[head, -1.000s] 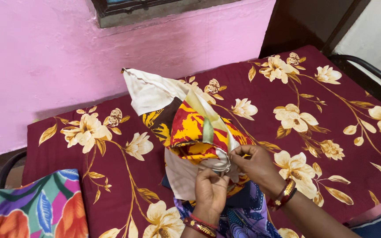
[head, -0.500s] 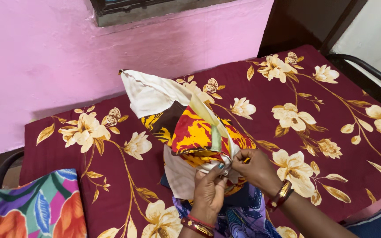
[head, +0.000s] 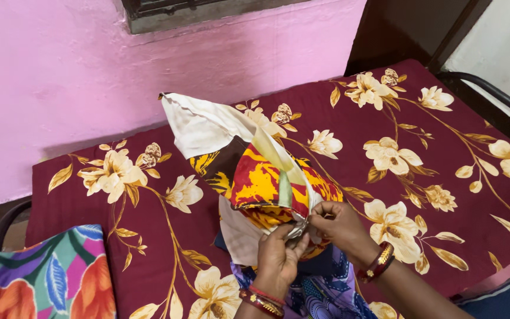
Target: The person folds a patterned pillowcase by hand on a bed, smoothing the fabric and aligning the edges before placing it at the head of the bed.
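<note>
Head view, looking down: a red, yellow and white printed cloth [head: 255,177] stands bunched up over a bed [head: 444,195] covered in a maroon sheet with cream flowers; the left hand [head: 278,260], bangles at the wrist, pinches the cloth's lower edge between thumb and fingers; the right hand [head: 340,227], also bangled, pinches the same edge just beside it, fingertips nearly touching; a bright floral fabric [head: 48,277] lies at the lower left; a pink wall [head: 90,77] rises behind the bed.
</note>
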